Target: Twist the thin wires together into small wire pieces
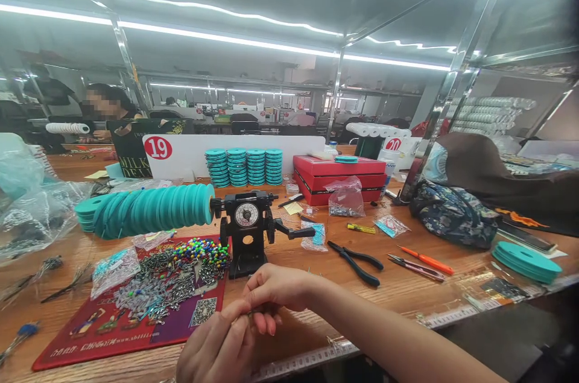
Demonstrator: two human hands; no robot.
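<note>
My left hand [219, 344] and my right hand [275, 292] meet over the front of the wooden table, fingertips closed together. Between them is something thin and tiny, mostly hidden by the fingers, whose kind I cannot make out. Just beyond stands a black hand-cranked winder [246, 238] with a round dial. A row of turquoise foam spools [158, 209] is stacked sideways on its left side. To the left, a red printed mat [131, 329] bears piles of small metal swivels or clips [169, 286] and multicoloured beads [205, 253].
Right of my hands lie black-handled pliers [355, 262], tweezers [418, 268] and an orange pointed tool [427, 259]. Further back are red boxes [341, 175] and stacked turquoise spools [244, 167]. A measuring tape [307, 362] runs along the front edge. Another person sits at the far left.
</note>
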